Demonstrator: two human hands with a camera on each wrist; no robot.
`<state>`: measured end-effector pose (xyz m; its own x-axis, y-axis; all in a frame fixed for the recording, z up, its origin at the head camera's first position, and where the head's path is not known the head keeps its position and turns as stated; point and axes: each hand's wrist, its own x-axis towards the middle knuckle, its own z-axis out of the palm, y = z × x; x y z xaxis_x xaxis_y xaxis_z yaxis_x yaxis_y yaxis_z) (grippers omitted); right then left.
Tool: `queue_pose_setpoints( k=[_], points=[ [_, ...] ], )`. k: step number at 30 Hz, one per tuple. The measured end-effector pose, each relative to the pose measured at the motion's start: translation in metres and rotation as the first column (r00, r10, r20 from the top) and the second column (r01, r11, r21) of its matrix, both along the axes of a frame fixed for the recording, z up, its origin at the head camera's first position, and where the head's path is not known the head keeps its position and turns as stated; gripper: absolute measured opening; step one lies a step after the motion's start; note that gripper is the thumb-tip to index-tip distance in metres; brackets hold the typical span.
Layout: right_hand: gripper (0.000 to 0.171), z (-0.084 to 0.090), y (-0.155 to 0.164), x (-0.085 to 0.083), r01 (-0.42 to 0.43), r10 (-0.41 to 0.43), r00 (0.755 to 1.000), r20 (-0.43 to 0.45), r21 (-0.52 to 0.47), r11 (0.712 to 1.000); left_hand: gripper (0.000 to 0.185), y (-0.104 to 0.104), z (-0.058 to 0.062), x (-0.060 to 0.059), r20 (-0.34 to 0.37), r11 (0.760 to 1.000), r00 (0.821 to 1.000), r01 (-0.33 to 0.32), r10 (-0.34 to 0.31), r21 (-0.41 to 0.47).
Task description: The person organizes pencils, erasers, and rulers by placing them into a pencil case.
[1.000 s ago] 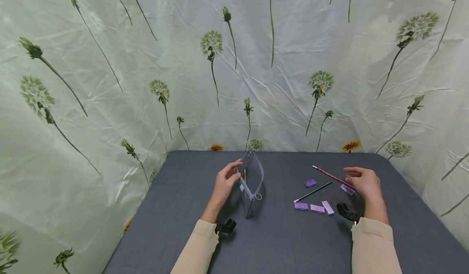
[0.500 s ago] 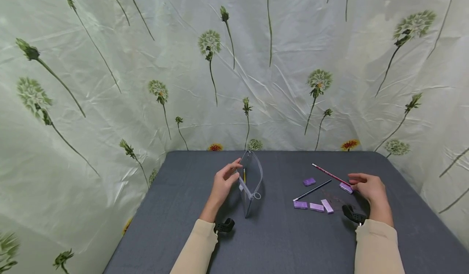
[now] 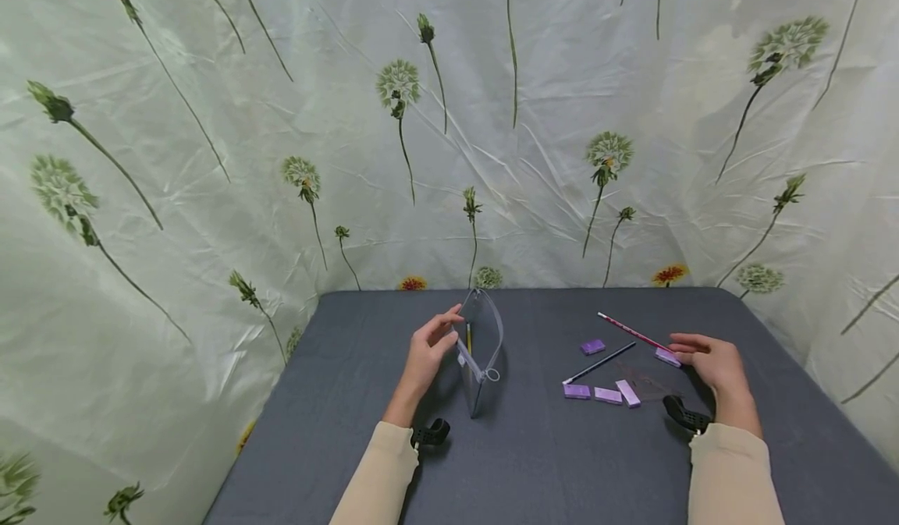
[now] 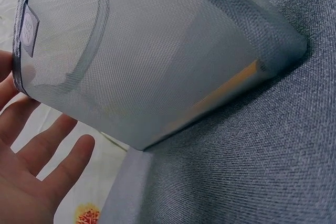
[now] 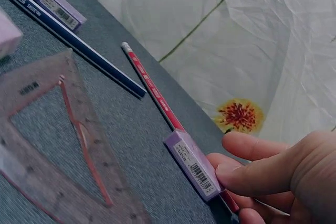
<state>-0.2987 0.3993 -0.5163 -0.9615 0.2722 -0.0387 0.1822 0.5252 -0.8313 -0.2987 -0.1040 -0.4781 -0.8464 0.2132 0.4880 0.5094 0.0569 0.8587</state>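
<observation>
Flowered cloth point(image 3: 211, 119) hangs behind and beside a grey table point(image 3: 520, 462). At the left, the left hand point(image 3: 430, 352) holds the near rim of a clear mesh pouch point(image 3: 481, 347) that stands upright on its edge with its mouth open; in the head view the thumb and fingers pinch the rim, while the left wrist view shows the lower fingers point(image 4: 50, 156) spread and straight beside the mesh. A yellow pencil point(image 4: 226, 90) lies inside along the bottom fold.

Right of the pouch, well apart, lie four purple erasers: one point(image 3: 593, 346) farther back, and three in a row, point(image 3: 577, 391), point(image 3: 608, 395) and point(image 3: 628, 393). A dark blue pencil point(image 3: 598, 363) lies slantwise between them. A clear set square point(image 5: 47, 145) rests just beside. A red pencil point(image 3: 628, 331) runs toward the right hand point(image 3: 709, 361), whose loosely curled fingertips point(image 5: 247, 174) touch a fifth eraser point(image 5: 191, 163) lying against that pencil. Whether they grip it, I cannot tell.
</observation>
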Motion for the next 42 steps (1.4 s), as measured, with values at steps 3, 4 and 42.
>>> queue_pose_setpoints(
  k=[3,4,42],
  points=[
    [0.044,0.000,0.006,0.003,0.001,-0.001,1.000,0.008,-0.030,1.000,0.024,0.000,0.000,0.000,0.006,1.000,1.000,0.009,-0.009,0.005],
    [0.045,0.000,0.008,0.004,0.000,0.000,1.000,0.015,-0.044,0.999,0.024,-0.001,0.000,0.000,0.013,1.000,1.000,0.013,-0.013,0.001],
    [0.032,0.031,0.007,0.010,-0.162,0.118,0.984,0.135,0.379,0.911,0.021,-0.003,-0.030,-0.020,0.047,0.999,0.999,-0.013,0.011,0.042]
  ],
)
